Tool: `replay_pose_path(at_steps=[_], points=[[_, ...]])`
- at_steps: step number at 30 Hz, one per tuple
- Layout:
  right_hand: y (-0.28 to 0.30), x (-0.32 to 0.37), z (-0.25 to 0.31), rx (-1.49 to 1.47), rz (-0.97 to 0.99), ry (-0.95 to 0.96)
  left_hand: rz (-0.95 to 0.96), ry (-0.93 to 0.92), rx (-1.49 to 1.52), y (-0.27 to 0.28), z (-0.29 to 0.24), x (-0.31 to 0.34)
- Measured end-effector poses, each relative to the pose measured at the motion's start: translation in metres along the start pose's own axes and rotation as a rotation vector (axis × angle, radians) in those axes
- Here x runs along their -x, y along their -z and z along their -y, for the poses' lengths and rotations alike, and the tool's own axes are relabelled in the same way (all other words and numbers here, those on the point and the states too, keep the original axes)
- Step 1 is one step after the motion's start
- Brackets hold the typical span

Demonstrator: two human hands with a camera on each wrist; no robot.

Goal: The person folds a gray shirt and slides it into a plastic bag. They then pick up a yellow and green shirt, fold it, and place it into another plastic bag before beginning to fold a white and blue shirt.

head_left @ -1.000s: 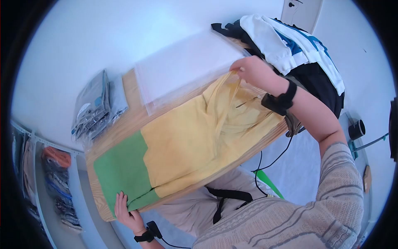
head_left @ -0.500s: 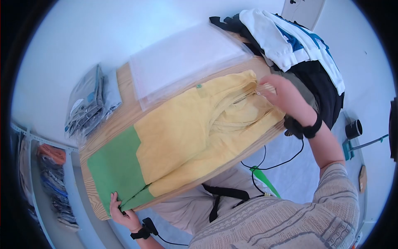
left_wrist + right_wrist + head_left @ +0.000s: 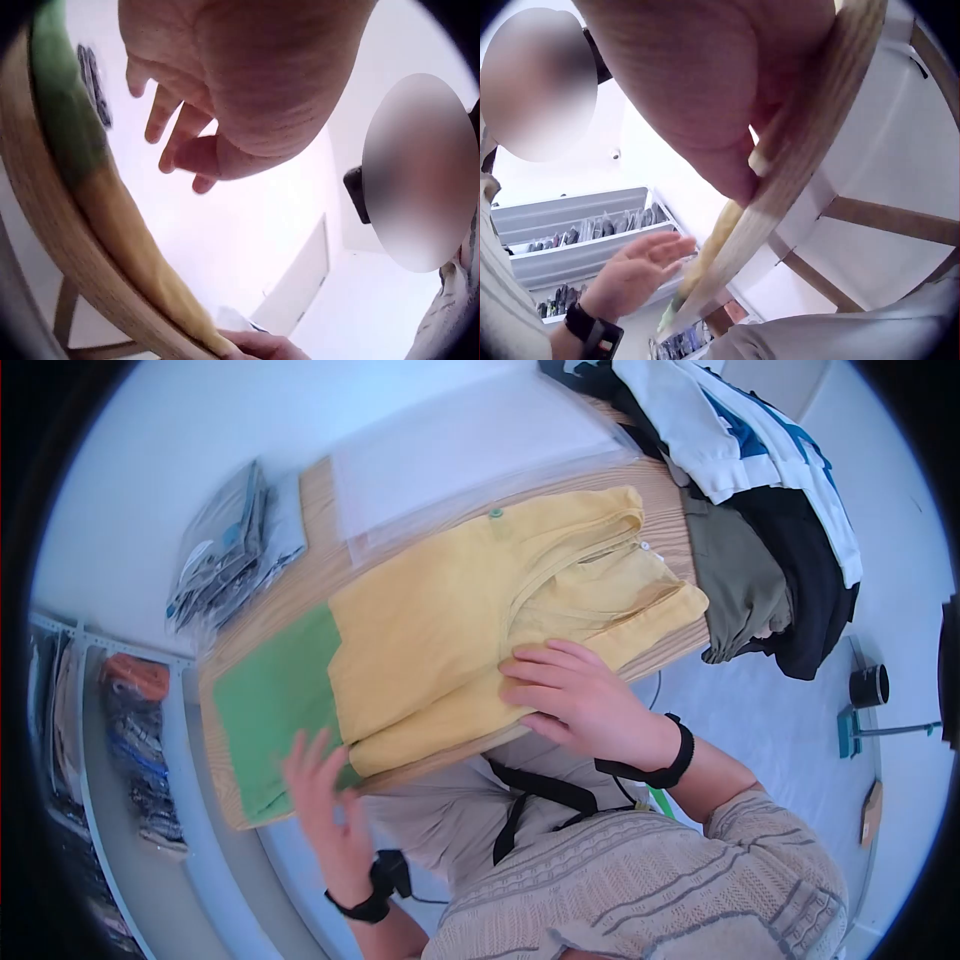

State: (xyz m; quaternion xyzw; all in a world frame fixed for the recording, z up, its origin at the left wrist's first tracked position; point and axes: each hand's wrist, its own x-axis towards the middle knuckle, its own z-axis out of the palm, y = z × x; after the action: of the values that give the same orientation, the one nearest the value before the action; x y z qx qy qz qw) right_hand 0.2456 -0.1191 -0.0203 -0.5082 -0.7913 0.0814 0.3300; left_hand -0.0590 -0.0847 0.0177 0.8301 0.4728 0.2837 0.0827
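Observation:
A yellow garment with a green end, here called the yellow-and-green garment (image 3: 430, 620), lies lengthwise along the wooden table (image 3: 665, 510). Its green part is at the left, and a gaping opening faces right. One small green button shows near the far edge. My right hand (image 3: 575, 695) rests on the yellow cloth by the table's near edge, fingers laid over it and thumb towards me. Blurred, my left hand (image 3: 330, 810) is raised beside the green end with its fingers spread. The left wrist view shows that hand's palm holding nothing, apart from the cloth.
Clear plastic sheets (image 3: 480, 450) lie along the far side of the table. Bagged clothes (image 3: 235, 550) are stacked at the far left. More garments (image 3: 770, 550), white, black and olive, hang over the right end. A shelf (image 3: 100, 760) with bagged items stands at the lower left.
My right hand has left the garment's opening at the right and come nearer to its middle front edge. My left hand has lifted off the green corner. The far edge now lies flatter.

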Motion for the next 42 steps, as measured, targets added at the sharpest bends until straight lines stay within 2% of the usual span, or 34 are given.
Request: replay_pose_path(at_steps=[3,6,8,14,16,18,21,24,28,30,33,37,38,40,41,42], points=[[-0.008,-0.003,-0.005,0.037,0.006,0.065,0.201,-0.235,0.046,-0.028,-0.027,-0.024],[-0.009,0.001,-0.003,0.122,0.007,0.077,0.274,-0.25,0.057,-0.057,-0.062,-0.045],[-0.011,0.005,-0.002,0.139,-0.064,0.096,0.29,-0.274,0.018,-0.071,-0.069,-0.054],[-0.025,0.017,-0.008,0.05,-0.286,0.094,0.321,-0.29,-0.022,-0.081,-0.076,-0.063],[-0.026,0.016,-0.009,0.048,-0.299,0.082,0.322,-0.315,-0.008,-0.081,-0.077,-0.058],[-0.027,0.015,-0.009,0.047,-0.313,0.083,0.433,-0.324,-0.031,-0.087,-0.074,-0.053],[-0.028,0.013,-0.008,0.047,-0.325,0.072,0.399,-0.336,-0.045,-0.091,-0.07,-0.049],[-0.026,0.012,-0.006,0.03,-0.317,0.08,0.394,-0.34,0.025,-0.09,-0.065,-0.046],[-0.024,0.011,-0.006,0.003,-0.282,0.078,0.355,-0.252,0.046,-0.07,-0.051,-0.037],[-0.022,0.014,-0.007,0.0,-0.266,0.067,0.353,-0.101,-0.21,-0.06,-0.044,-0.033],[-0.007,0.021,-0.011,0.002,-0.186,0.008,0.327,-0.098,-0.24,-0.058,-0.03,-0.019],[0.044,0.042,-0.042,0.447,-0.211,-0.273,0.306,-0.111,-0.231,-0.06,-0.023,-0.014],[0.054,0.051,-0.051,0.46,-0.201,-0.276,0.283,-0.123,-0.246,-0.061,-0.022,-0.013],[0.065,0.066,-0.069,0.721,-0.315,-0.446,0.252,-0.125,-0.253,-0.063,-0.023,-0.013],[0.067,0.066,-0.07,0.73,-0.31,-0.437,0.246,-0.123,-0.252,-0.063,-0.024,-0.013],[0.069,0.067,-0.07,0.419,-0.411,-0.562,0.239,-0.124,-0.252,-0.062,-0.025,-0.014]])
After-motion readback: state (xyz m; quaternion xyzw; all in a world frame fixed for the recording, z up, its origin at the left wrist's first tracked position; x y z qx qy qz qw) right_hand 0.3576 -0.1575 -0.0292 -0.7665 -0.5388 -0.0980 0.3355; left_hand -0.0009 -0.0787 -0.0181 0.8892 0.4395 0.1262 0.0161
